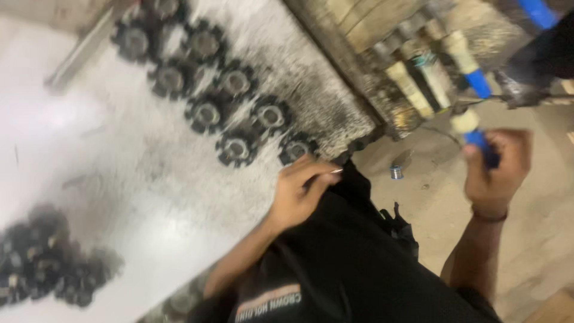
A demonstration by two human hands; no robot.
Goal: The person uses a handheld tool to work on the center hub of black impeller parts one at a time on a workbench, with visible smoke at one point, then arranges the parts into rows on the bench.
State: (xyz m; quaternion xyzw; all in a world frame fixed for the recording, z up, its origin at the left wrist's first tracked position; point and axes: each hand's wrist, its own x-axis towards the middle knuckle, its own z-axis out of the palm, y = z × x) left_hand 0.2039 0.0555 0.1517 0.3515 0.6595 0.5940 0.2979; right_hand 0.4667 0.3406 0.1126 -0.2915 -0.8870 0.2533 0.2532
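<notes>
My left hand (297,194) rests at the near edge of a white table (119,179), fingers closed on a thin metal pin (335,171). It lies just below the nearest of several black toothed round parts (237,148) laid in two rows across the table. My right hand (496,170) is raised over the floor to the right, gripping a blue-handled tool (480,140) whose pale shaft runs up and left. The picture is blurred by motion.
A heap of similar black toothed parts (45,260) lies at the table's lower left. A worn wooden rack (382,78) holds pale and blue cylinders (412,90) at the upper right. A small metal ring (396,172) lies on the brown floor.
</notes>
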